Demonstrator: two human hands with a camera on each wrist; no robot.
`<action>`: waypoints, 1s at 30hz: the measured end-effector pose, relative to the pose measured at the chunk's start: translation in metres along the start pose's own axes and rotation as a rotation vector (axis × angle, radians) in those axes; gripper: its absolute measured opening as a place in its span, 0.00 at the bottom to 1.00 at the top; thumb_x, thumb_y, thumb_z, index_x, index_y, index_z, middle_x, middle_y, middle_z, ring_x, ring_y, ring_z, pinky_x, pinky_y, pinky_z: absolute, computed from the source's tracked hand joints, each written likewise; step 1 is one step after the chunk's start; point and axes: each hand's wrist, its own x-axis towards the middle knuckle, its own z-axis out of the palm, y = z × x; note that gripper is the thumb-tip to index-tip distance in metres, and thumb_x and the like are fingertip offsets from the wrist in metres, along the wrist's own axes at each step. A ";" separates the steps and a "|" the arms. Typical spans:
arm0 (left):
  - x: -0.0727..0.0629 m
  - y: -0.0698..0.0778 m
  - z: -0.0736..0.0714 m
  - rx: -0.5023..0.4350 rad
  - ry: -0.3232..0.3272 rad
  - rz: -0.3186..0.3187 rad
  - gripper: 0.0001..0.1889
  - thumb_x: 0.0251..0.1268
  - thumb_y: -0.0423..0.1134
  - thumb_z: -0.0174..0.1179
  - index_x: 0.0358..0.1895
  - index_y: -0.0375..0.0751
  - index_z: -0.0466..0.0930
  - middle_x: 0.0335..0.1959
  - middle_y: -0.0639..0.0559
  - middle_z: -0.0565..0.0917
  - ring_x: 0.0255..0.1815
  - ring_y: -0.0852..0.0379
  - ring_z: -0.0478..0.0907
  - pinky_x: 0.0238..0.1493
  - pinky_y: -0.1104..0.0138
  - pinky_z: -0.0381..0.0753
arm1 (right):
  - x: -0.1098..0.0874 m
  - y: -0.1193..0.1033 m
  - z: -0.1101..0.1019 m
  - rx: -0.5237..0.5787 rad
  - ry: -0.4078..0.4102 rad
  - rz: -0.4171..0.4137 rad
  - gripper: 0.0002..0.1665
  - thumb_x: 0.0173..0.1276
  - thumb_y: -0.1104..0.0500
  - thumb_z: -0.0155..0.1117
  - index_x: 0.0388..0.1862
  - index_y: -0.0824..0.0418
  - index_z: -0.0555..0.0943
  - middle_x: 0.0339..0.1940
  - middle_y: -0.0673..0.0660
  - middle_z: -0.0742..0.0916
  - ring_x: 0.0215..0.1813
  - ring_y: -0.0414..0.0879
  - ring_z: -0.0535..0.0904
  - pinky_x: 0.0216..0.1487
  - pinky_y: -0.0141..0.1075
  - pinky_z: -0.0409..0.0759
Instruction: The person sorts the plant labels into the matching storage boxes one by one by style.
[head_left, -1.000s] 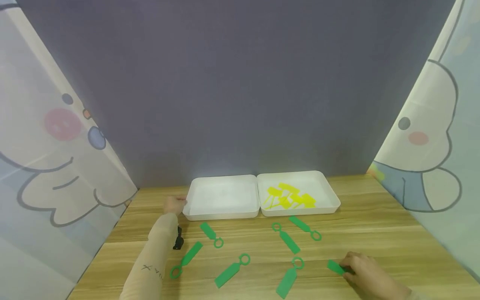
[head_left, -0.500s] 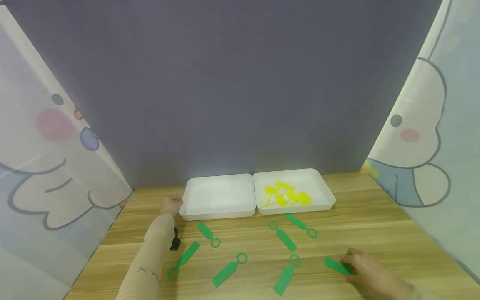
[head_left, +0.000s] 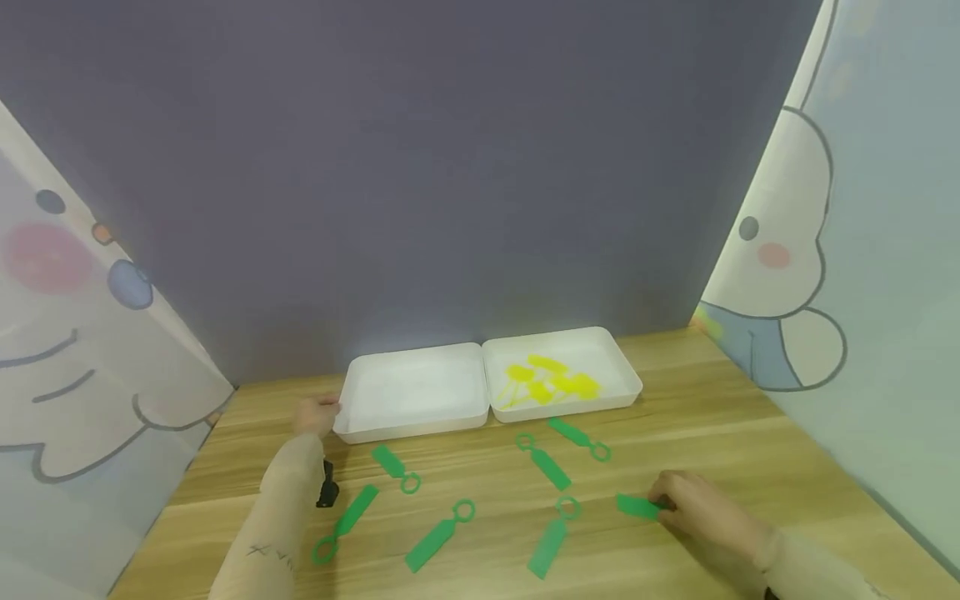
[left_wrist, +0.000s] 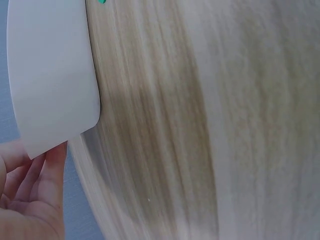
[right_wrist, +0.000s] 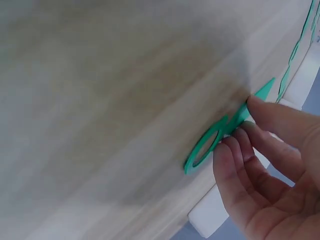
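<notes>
My left hand grips the left end of the left white tray. In the left wrist view, the thumb and fingers pinch a corner of the tray wall. At the right, my right hand pinches a flat green tag low over the table. The right wrist view shows thumb and fingertips around the middle of this ring-ended tag, its ring sticking out beside the fingers. In the head view the fingers hide that ring.
Several more green ring-ended tags, one of them a tag at front centre, lie spread across the wooden table. The right white tray holds several yellow tags. A dark panel stands behind the trays.
The head view has swung, shifting the scene leftward. My right hand has turned the pinched green tag slightly and moved a little toward the trays. The left hand keeps its grip on the tray.
</notes>
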 end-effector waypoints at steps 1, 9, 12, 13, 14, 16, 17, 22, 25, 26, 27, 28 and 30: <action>0.000 -0.002 -0.001 0.000 0.004 -0.002 0.20 0.66 0.37 0.46 0.56 0.28 0.72 0.57 0.30 0.72 0.55 0.36 0.71 0.49 0.54 0.75 | 0.004 -0.001 -0.001 0.003 -0.012 0.005 0.04 0.48 0.67 0.69 0.25 0.61 0.83 0.24 0.45 0.80 0.24 0.29 0.69 0.24 0.25 0.72; 0.000 -0.009 -0.005 -0.015 0.011 -0.012 0.20 0.65 0.38 0.48 0.56 0.29 0.72 0.57 0.30 0.72 0.56 0.35 0.69 0.51 0.53 0.74 | 0.021 -0.007 -0.001 -0.001 -0.017 0.054 0.07 0.45 0.67 0.69 0.26 0.61 0.82 0.25 0.47 0.81 0.25 0.32 0.70 0.25 0.26 0.71; 0.001 -0.010 -0.005 -0.018 0.012 -0.007 0.20 0.65 0.38 0.48 0.56 0.28 0.72 0.57 0.30 0.72 0.56 0.35 0.70 0.50 0.54 0.75 | 0.025 -0.007 -0.001 0.004 -0.020 0.078 0.08 0.44 0.67 0.68 0.27 0.62 0.81 0.25 0.47 0.80 0.26 0.33 0.69 0.25 0.26 0.71; 0.001 -0.011 -0.005 -0.018 0.011 -0.004 0.20 0.65 0.38 0.48 0.56 0.28 0.72 0.57 0.30 0.72 0.55 0.35 0.70 0.49 0.54 0.75 | 0.027 -0.007 -0.001 0.004 -0.021 0.088 0.09 0.43 0.67 0.68 0.27 0.61 0.81 0.25 0.47 0.80 0.26 0.33 0.69 0.25 0.27 0.71; 0.001 -0.011 -0.005 -0.017 0.010 -0.002 0.20 0.65 0.38 0.47 0.56 0.28 0.72 0.57 0.30 0.72 0.55 0.35 0.70 0.49 0.54 0.75 | 0.029 -0.008 0.000 0.005 -0.023 0.103 0.09 0.43 0.67 0.68 0.27 0.61 0.81 0.24 0.47 0.80 0.25 0.34 0.69 0.25 0.27 0.70; 0.001 -0.011 -0.006 -0.016 0.010 -0.005 0.20 0.66 0.37 0.47 0.56 0.28 0.71 0.58 0.30 0.71 0.56 0.35 0.70 0.50 0.53 0.75 | 0.032 -0.009 0.000 0.003 -0.024 0.126 0.10 0.42 0.67 0.69 0.27 0.61 0.80 0.24 0.47 0.79 0.25 0.35 0.69 0.25 0.27 0.70; 0.001 -0.011 -0.006 -0.016 0.008 -0.006 0.20 0.66 0.37 0.47 0.57 0.28 0.71 0.58 0.29 0.71 0.56 0.35 0.70 0.50 0.53 0.75 | 0.034 -0.009 0.000 -0.001 -0.024 0.131 0.10 0.42 0.67 0.69 0.27 0.61 0.80 0.24 0.47 0.79 0.26 0.36 0.69 0.25 0.27 0.70; -0.005 -0.006 -0.007 -0.019 0.010 -0.011 0.20 0.66 0.37 0.46 0.56 0.27 0.71 0.57 0.29 0.71 0.56 0.35 0.70 0.49 0.54 0.75 | 0.037 -0.011 0.000 0.009 -0.029 0.150 0.12 0.42 0.66 0.71 0.28 0.63 0.80 0.26 0.49 0.80 0.27 0.37 0.72 0.26 0.27 0.73; -0.008 -0.001 -0.006 -0.027 0.014 -0.004 0.20 0.65 0.36 0.47 0.55 0.27 0.72 0.57 0.29 0.72 0.55 0.35 0.71 0.47 0.56 0.76 | 0.035 -0.010 -0.003 0.053 -0.044 0.164 0.12 0.44 0.66 0.72 0.30 0.64 0.80 0.28 0.51 0.83 0.30 0.41 0.76 0.30 0.32 0.78; -0.008 0.000 -0.005 -0.025 0.016 0.002 0.20 0.65 0.36 0.47 0.55 0.26 0.72 0.56 0.29 0.72 0.54 0.35 0.71 0.47 0.56 0.76 | 0.034 -0.010 -0.004 0.066 -0.048 0.173 0.13 0.45 0.67 0.71 0.31 0.65 0.80 0.29 0.52 0.83 0.31 0.42 0.77 0.32 0.34 0.79; -0.008 0.000 -0.004 -0.028 0.019 0.004 0.20 0.65 0.36 0.47 0.55 0.26 0.72 0.56 0.29 0.72 0.54 0.35 0.71 0.47 0.56 0.76 | 0.033 -0.009 -0.005 0.070 -0.048 0.174 0.13 0.45 0.67 0.71 0.32 0.66 0.80 0.30 0.53 0.84 0.32 0.44 0.78 0.33 0.36 0.80; -0.007 0.001 -0.004 -0.030 0.019 0.007 0.20 0.65 0.36 0.47 0.55 0.26 0.72 0.56 0.29 0.72 0.55 0.35 0.71 0.48 0.55 0.76 | 0.032 -0.007 -0.006 0.064 -0.048 0.174 0.13 0.45 0.67 0.71 0.32 0.66 0.80 0.31 0.54 0.84 0.32 0.45 0.79 0.34 0.37 0.81; -0.005 0.000 -0.003 -0.029 0.019 0.012 0.20 0.65 0.36 0.47 0.55 0.27 0.72 0.56 0.29 0.72 0.56 0.34 0.70 0.50 0.54 0.75 | 0.029 -0.004 -0.010 0.035 -0.051 0.165 0.14 0.44 0.67 0.71 0.33 0.67 0.80 0.31 0.54 0.85 0.33 0.47 0.79 0.35 0.39 0.81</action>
